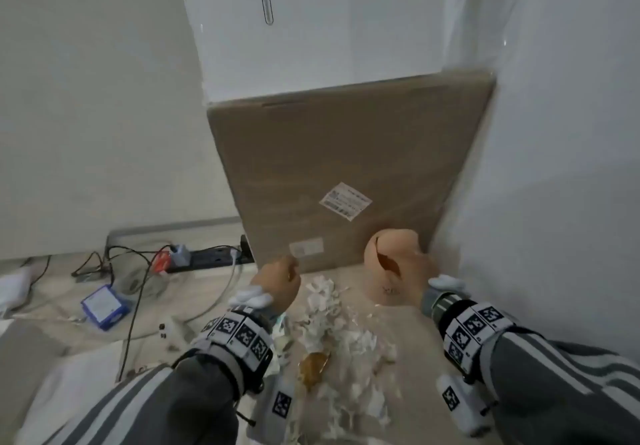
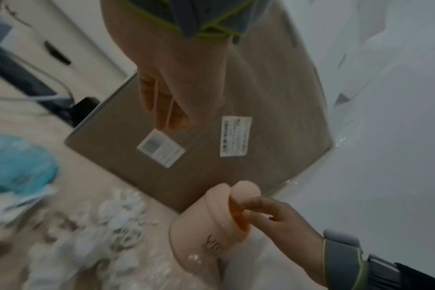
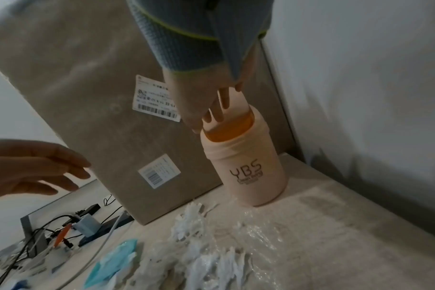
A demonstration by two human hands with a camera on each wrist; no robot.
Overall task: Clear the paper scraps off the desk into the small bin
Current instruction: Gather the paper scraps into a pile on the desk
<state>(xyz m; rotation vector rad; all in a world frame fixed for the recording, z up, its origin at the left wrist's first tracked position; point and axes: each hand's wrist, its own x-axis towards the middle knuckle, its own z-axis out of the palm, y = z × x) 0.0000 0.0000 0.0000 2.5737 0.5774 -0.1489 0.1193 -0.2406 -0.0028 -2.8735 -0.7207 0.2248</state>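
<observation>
A small peach bin [image 1: 382,282] marked YBS [image 3: 246,170] stands upright on the desk in the corner, between the cardboard box and the right wall. My right hand [image 3: 214,115] presses straight fingers on its swing lid, which is tipped inward and shows an orange inside. Torn white paper scraps [image 1: 325,309] lie in a loose heap on the desk in front of the bin [image 2: 206,235] and to its left. My left hand [image 1: 289,271] hovers above the far end of the heap, fingers relaxed, holding nothing [image 3: 72,176].
A tall cardboard box [image 1: 346,174] leans at the back with a white box [image 1: 311,29] on top. A power strip [image 1: 207,257], cables and a blue box [image 1: 104,306] lie to the left. A blue face mask [image 3: 112,261], clear plastic wrap [image 3: 261,229] and an amber wrapper [image 1: 313,365] lie among the scraps.
</observation>
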